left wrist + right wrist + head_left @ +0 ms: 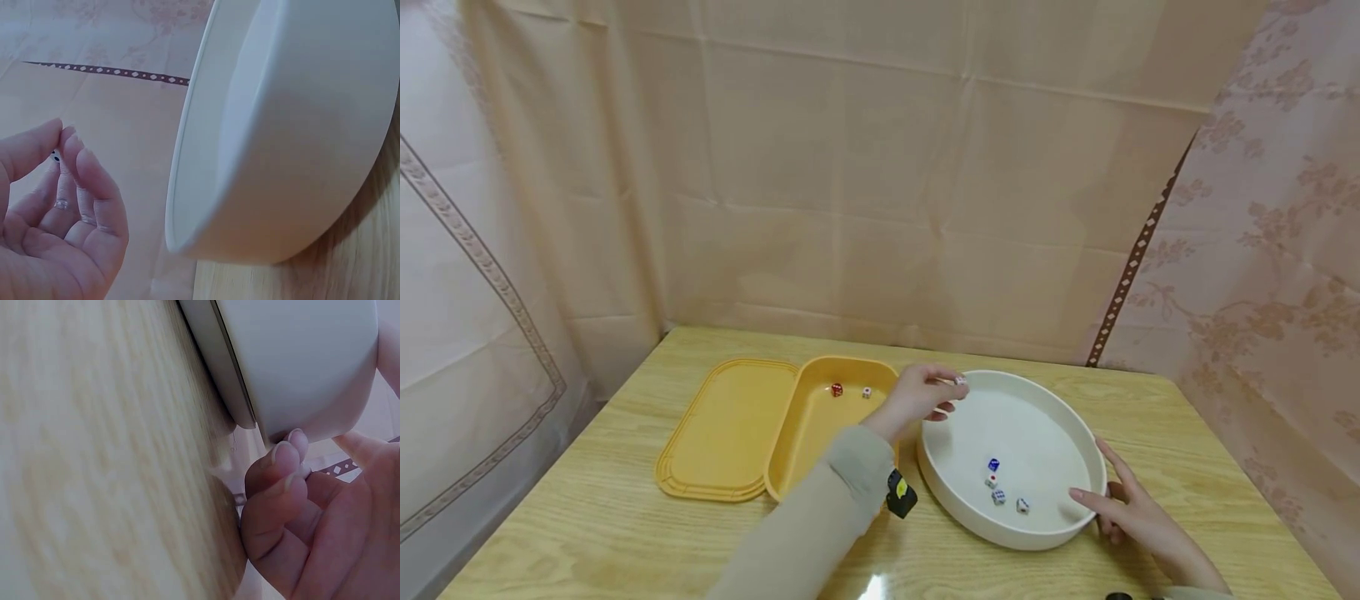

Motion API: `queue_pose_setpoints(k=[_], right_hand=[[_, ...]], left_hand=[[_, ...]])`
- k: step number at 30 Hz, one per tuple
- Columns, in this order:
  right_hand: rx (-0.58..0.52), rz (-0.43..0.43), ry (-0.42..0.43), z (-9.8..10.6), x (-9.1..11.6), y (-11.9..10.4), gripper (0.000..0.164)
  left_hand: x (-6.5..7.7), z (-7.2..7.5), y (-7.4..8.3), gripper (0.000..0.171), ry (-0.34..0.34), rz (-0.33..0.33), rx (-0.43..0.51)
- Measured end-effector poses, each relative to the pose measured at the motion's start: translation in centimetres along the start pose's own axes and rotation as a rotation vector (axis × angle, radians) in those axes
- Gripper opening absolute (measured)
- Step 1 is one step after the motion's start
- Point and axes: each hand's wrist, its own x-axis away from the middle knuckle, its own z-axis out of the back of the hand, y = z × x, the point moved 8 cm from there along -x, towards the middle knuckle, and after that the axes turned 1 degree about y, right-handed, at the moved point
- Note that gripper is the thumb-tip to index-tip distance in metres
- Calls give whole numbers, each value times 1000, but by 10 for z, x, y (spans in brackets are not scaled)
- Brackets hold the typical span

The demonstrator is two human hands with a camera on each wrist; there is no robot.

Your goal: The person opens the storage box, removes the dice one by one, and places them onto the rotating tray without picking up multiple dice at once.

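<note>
My left hand [916,398] pinches a white die [961,380] between thumb and fingertips, over the left rim of a round white tray [958,510]. In the left wrist view the die [56,155] is mostly covered by the fingers, beside the tray's wall [312,144]. At the tray's right side, my right hand [1138,510] holds the rim, thumb over the inside and other fingers outside and below. Several dice lie on the tray floor towards the front: a blue die [994,464] and white ones, among them a blue-dotted die [998,497].
Left of the tray stands a yellow box [831,437] with a red die [837,389] and a small white die [867,392] inside. Its yellow lid [730,429] lies flat against the box's left side. Cloth curtains [880,208] hang behind the wooden table [587,533].
</note>
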Motion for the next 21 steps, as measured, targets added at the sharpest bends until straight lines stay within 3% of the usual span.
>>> queue_pose_setpoints(k=[5,15,21], right_hand=[[-2,-7,-5,0,-1,1,103],[9,3,2,0,-1,-1,102],[10,-8,0,0,0,0,102]], left_hand=[[2,-9,-2,24,-24,6,-11],[1,-24,-17,20,-35,35,-146],[-1,-31,-20,18,-32,29,-161]])
